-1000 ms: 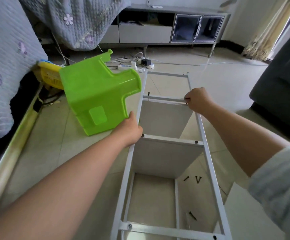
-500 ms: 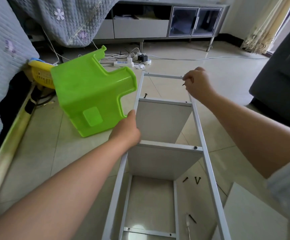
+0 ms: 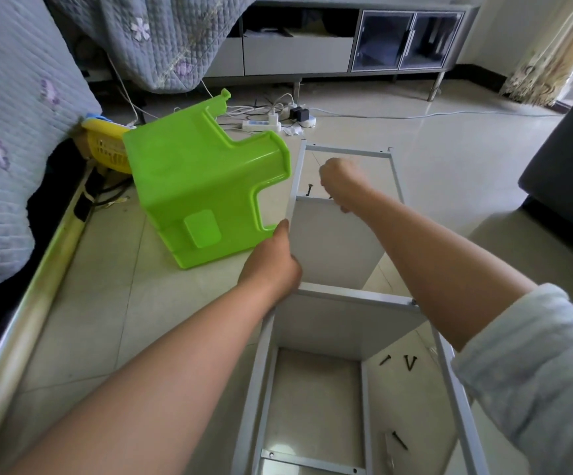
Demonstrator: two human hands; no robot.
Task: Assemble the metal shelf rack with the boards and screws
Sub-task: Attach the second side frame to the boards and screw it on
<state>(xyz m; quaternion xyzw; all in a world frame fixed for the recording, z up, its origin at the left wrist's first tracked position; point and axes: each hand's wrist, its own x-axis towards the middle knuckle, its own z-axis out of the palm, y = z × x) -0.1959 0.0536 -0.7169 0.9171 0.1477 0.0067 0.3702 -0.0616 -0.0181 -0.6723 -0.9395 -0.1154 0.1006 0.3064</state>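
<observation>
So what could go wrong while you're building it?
The loose screws lie on the floor inside the rack frame, so a knee or the frame could scatter them. The green stool sits tipped right against the rail that the left hand grips, and a shove might knock it over. The right hand may be pinching a small screw, though I can't tell, and it could slip.
</observation>
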